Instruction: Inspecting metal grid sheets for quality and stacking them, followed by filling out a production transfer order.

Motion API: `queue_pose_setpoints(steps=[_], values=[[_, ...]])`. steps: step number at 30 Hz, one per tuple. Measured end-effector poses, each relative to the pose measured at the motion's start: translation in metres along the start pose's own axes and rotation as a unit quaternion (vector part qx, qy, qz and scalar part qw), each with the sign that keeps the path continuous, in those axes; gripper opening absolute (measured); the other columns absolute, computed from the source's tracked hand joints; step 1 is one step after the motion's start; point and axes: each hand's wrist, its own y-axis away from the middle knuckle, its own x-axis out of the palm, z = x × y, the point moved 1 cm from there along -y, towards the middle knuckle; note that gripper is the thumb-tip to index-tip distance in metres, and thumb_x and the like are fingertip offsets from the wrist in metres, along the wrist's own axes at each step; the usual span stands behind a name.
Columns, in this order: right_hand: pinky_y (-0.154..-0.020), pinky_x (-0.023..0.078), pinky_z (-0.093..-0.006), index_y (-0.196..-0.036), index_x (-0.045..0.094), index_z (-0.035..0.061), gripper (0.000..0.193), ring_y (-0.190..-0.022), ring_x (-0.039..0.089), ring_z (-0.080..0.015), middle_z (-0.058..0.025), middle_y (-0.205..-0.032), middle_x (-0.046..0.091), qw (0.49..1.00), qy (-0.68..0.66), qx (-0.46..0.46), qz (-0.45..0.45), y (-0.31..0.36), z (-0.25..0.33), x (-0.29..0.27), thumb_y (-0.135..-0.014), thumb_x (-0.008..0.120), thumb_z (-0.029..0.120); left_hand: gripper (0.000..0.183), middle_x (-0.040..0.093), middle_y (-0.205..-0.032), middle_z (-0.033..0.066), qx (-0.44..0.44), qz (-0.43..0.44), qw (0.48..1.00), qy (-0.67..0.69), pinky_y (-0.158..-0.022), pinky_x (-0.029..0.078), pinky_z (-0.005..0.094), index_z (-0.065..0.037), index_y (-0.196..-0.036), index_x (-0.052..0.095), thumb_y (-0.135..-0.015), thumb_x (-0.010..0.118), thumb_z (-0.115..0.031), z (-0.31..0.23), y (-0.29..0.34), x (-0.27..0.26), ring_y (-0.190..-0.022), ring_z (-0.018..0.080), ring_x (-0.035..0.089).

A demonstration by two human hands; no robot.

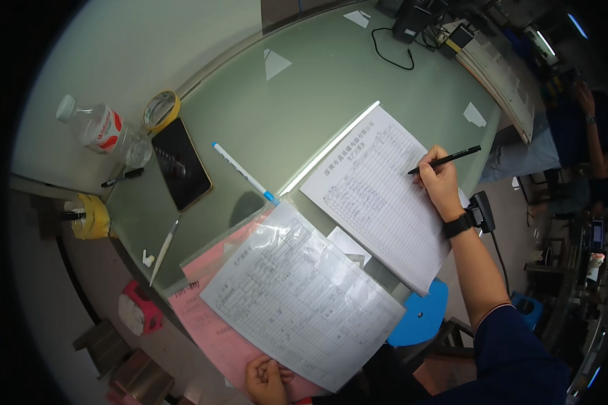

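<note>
My right hand (438, 179) grips a black pen (456, 158), its tip against a stack of printed form sheets (378, 196) with a ruled table partly filled with handwriting. A black band with a boxy device (479, 212) and cable is on that wrist. My left hand (267, 381) lies at the near edge of a filled-in form in a clear plastic sleeve (304, 290), fingers curled; whether they pinch anything is hidden. Pink sheets (213, 337) lie under the sleeve, beside that hand. A white and blue marker (244, 173) touches the sleeve's far end.
On the green table (317, 74) at left are a phone (181, 164), a tape roll (161, 111), a plastic bottle (108, 131), a black marker (123, 177) and a slim white tool (165, 253). A charger with cable (412, 27) sits at the back. A blue stool (422, 314) stands below; another person is at far right.
</note>
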Motion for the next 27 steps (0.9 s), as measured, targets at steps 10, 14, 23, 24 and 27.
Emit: queue_pose_setpoints(steps=[10, 14, 23, 24, 27], values=[[-0.053, 0.043, -0.0204, -0.076, 0.045, 0.003, 0.007, -0.056, 0.052, -0.0066, -0.0016, -0.064, 0.051, 0.997, 0.047, -0.045, -0.05, -0.013, -0.009, -0.015, -0.08, 0.051, 0.002, 0.013, 0.057, -0.07, 0.0064, 0.001, -0.019, 0.999, -0.032, -0.052, 0.047, 0.0207, 0.001, -0.1, 0.05, -0.088, 0.052, -0.005, 0.003, 0.001, -0.001, -0.056, 0.0112, 0.055], [-0.052, 0.042, -0.0199, -0.076, 0.045, 0.0034, 0.008, -0.056, 0.051, -0.0064, -0.0006, -0.064, 0.051, 0.998, 0.032, -0.031, -0.044, -0.013, -0.011, -0.014, -0.08, 0.051, 0.002, 0.013, 0.057, -0.069, 0.0061, 0.001, -0.021, 0.999, -0.026, -0.052, 0.047, 0.0205, 0.0, -0.1, 0.05, -0.088, 0.053, -0.005, 0.001, 0.001, 0.0, -0.055, 0.0111, 0.055], [-0.052, 0.04, -0.0194, -0.077, 0.044, 0.004, 0.008, -0.056, 0.048, -0.0053, 0.0003, -0.064, 0.049, 0.997, 0.056, -0.039, -0.034, -0.015, -0.013, -0.016, -0.081, 0.051, 0.002, 0.01, 0.057, -0.067, 0.0072, 0.011, -0.046, 0.997, -0.054, -0.045, 0.046, 0.0194, 0.002, -0.094, 0.05, -0.088, 0.052, -0.006, 0.001, -0.003, 0.005, -0.051, 0.012, 0.057], [-0.052, 0.04, -0.0195, -0.077, 0.044, 0.0043, 0.008, -0.056, 0.048, -0.0052, 0.0002, -0.064, 0.049, 0.997, 0.064, -0.038, -0.035, -0.015, -0.013, -0.019, -0.081, 0.051, 0.002, 0.01, 0.057, -0.067, 0.0072, 0.011, -0.051, 0.997, -0.055, -0.045, 0.046, 0.0194, 0.002, -0.094, 0.05, -0.088, 0.052, -0.006, 0.0, -0.003, 0.006, -0.051, 0.012, 0.057], [-0.053, 0.04, -0.0196, -0.076, 0.044, 0.0047, 0.009, -0.057, 0.048, -0.0051, -0.0001, -0.064, 0.05, 0.996, 0.074, -0.036, -0.038, -0.015, -0.013, -0.014, -0.082, 0.051, 0.003, 0.011, 0.057, -0.068, 0.0077, 0.006, -0.048, 0.998, -0.05, -0.045, 0.046, 0.0196, 0.002, -0.095, 0.05, -0.087, 0.053, -0.005, -0.002, -0.002, 0.006, -0.051, 0.0121, 0.057]])
